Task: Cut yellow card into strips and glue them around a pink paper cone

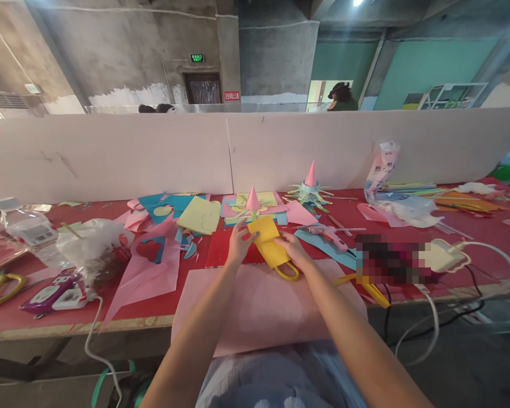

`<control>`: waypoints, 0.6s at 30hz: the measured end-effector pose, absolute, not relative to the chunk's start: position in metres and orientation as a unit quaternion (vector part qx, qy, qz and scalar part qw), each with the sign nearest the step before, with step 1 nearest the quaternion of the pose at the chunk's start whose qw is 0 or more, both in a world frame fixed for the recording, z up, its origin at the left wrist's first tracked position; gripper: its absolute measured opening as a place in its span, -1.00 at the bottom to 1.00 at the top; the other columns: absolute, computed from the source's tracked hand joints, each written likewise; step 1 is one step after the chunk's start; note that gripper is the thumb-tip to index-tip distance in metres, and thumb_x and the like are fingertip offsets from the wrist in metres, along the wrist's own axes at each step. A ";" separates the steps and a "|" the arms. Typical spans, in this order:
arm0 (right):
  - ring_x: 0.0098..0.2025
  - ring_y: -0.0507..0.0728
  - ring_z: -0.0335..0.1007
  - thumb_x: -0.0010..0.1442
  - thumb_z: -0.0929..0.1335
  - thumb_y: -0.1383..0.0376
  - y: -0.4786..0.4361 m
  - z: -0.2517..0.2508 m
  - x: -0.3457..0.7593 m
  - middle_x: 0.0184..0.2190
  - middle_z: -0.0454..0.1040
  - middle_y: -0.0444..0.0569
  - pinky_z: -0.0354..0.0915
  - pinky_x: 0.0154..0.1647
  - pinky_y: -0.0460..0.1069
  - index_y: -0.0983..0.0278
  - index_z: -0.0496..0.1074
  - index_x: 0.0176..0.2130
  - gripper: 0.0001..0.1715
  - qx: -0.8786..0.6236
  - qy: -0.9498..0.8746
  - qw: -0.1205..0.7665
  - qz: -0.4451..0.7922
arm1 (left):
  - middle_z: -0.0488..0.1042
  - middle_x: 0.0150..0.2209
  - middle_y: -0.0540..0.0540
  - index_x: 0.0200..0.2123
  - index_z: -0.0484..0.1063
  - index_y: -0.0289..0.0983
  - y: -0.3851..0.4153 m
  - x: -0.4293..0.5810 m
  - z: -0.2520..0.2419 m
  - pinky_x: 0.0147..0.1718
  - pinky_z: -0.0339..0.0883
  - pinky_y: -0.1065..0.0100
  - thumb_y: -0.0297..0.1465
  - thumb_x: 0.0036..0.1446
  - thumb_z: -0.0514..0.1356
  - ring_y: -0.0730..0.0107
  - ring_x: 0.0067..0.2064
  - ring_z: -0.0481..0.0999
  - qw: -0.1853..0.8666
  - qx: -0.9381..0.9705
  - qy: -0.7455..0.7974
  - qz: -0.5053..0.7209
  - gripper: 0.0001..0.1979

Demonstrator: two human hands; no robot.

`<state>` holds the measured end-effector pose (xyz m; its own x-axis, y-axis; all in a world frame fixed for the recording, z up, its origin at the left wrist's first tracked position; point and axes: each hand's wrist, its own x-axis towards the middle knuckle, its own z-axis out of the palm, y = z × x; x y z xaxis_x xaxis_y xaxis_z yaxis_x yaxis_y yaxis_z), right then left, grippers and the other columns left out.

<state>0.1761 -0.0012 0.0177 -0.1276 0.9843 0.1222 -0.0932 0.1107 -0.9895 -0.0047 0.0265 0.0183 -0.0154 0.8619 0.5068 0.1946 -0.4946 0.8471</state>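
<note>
Concrete-walled room, with a pale partition [161, 153] standing along the far side of a red-covered worktop [153, 303]. Principal item: a yellow paper piece [266, 241], raised above the near middle of the worktop and tilted, with a yellow loop [289, 273] at its lower end.

Grip: the left hand [239, 242] pinches the piece at its left edge; the right hand [292, 249] pinches it at the right edge, above the loop. Whether the loop is fixed fast cannot be told.

Step in hand, as judged: handling or shaping of the folded piece. The next move would appear to call for light, even pressure from both hands, so that the paper does not crease and the loop is not pulled.

Adjacent: a red sheet [216, 249] beyond the hands, a pink sheet [255, 311] nearer the person, a pink cone [253, 200] just behind the piece. To the right, a pink glue gun [336, 239]; farther back, a second pink cone [310, 174] above fringed paper [309, 194]. Far left: yellow-handled scissors [19, 280].
</note>
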 end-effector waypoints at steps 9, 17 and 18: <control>-0.36 0.16 0.48 -0.07 0.40 0.19 -0.004 0.025 0.187 -0.25 0.53 0.02 0.35 -0.39 0.01 0.23 0.36 -0.02 -0.42 -0.392 -0.526 0.472 0.588 | 0.43 -0.45 0.01 -0.45 0.40 -0.31 0.038 -0.036 0.014 -0.37 0.34 0.48 -0.19 -0.02 0.17 0.47 -0.35 0.41 0.332 0.340 0.488 0.732 -0.73; -0.40 0.14 0.48 -0.03 0.38 0.21 -0.005 0.029 0.194 -0.35 0.55 0.02 0.35 -0.42 -0.01 0.27 0.45 -0.16 -0.61 -0.406 -0.550 0.430 0.589 | 0.46 -0.47 -0.02 -0.40 0.44 -0.30 0.042 -0.043 0.010 -0.43 0.37 0.47 -0.17 -0.03 0.16 0.42 -0.37 0.45 0.281 0.349 0.541 0.712 -0.71; -0.40 0.14 0.48 -0.03 0.38 0.20 -0.004 0.029 0.194 -0.37 0.55 0.03 0.34 -0.42 -0.01 0.28 0.46 -0.18 -0.63 -0.416 -0.556 0.441 0.569 | 0.46 -0.46 -0.02 -0.41 0.44 -0.31 0.042 -0.043 0.010 -0.44 0.37 0.47 -0.18 -0.03 0.17 0.42 -0.37 0.45 0.282 0.349 0.546 0.708 -0.71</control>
